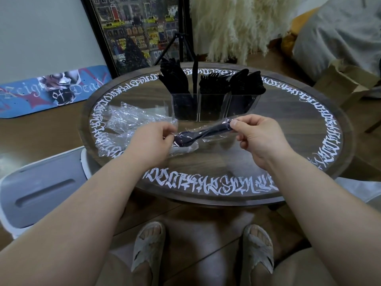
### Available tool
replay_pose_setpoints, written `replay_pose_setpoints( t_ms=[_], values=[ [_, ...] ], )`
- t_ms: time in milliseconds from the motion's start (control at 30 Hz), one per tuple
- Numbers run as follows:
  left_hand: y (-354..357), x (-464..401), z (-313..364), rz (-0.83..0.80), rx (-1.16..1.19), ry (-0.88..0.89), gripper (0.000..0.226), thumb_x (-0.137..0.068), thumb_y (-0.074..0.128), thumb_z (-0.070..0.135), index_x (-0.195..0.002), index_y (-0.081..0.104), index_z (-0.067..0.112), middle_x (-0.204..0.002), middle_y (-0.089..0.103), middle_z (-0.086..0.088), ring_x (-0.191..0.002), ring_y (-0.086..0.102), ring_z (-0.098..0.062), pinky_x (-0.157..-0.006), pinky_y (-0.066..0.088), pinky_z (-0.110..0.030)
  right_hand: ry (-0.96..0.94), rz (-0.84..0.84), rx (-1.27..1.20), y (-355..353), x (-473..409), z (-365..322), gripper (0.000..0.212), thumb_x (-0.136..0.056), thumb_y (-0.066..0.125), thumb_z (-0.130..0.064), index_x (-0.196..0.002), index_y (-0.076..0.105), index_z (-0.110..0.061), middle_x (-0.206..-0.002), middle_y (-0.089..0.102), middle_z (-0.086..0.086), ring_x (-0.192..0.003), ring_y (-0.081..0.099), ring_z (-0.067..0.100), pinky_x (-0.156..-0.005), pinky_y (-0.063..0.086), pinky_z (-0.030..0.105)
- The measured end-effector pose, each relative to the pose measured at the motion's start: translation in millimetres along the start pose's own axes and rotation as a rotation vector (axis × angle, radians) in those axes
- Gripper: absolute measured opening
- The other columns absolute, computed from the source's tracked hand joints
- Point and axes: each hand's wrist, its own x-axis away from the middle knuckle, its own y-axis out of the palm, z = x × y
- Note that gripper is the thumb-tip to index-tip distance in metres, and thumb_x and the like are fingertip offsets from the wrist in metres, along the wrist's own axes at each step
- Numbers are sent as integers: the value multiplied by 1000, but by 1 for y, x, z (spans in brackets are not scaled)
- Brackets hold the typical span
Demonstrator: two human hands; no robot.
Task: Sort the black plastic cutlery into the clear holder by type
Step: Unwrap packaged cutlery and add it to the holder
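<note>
Two bare hands hold one black plastic utensil (203, 132) inside a thin clear plastic wrapper (186, 141) above the round glass-topped wooden table (288, 112) with white lettering around its rim. The utensil's long axis runs from lower left to upper right, between the hands: its broader head end lies by the left hand (153, 139), and its handle end rises to the right hand (253, 137). The left hand pinches the wrapper at the head end with thumb and fingertips; the right hand pinches the handle tip between thumb and curled fingers. Glare and creases in the film blur the head, so whether it is a fork or a spoon cannot be told. The utensil looks glossy and dark, almost navy under the film.

Just beyond both hands stands the clear three-compartment holder (213, 107), each compartment packed with black cutlery standing upright. The bunch (174, 76) beyond the left hand, the middle bunch (214, 83) and the bunch (248, 83) beyond the right hand are too dense and dark for their types to be made out. Left of the left hand lies a pile of crumpled clear wrappers (132, 118), partly hidden by that hand. Below the wrists, feet in pale slippers (147, 246) show through under the table edge.
</note>
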Motion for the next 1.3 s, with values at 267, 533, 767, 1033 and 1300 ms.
replay_pose_setpoints(
  t_ms=[267,533,767,1033,1300],
  values=[
    [-1,-3,-6,132,9,-1,25,-97,48,16,-115,65,20,-102,68,3,-77,52,-8,-70,35,-16,77,-94,-18,0,-2,0,13,-89,65,-9,-77,66,-15,-68,60,-3,-53,49,8,-53,40,22],
    [-7,-3,-12,164,27,-25,29,-98,45,11,-122,61,20,-109,66,2,-86,53,-8,-75,35,-14,99,-112,-99,1,-1,-2,11,-87,67,-8,-76,67,-11,-60,60,-4,-51,48,5,-51,42,20],
    [-12,-3,-19,248,90,-42,19,-97,51,17,-112,62,20,-90,62,6,-72,53,-10,-68,35,-20,76,-106,-84,7,0,-4,11,-88,67,-12,-76,66,-14,-60,61,-6,-49,45,6,-47,39,18],
    [-14,-2,-31,182,120,-30,36,-95,41,0,-117,58,23,-97,57,6,-80,63,-4,-57,39,-8,80,-126,12,12,-3,0,10,-84,71,-13,-74,70,-15,-68,59,-2,-51,43,7,-48,37,21],
    [-23,-6,-59,266,-145,-203,47,-88,48,3,-133,51,18,-134,46,-11,-120,46,-31,-96,38,-38,106,19,-71,4,-10,1,13,-83,71,-9,-72,64,-10,-69,56,6,-47,45,5,-46,37,18]
  ],
)
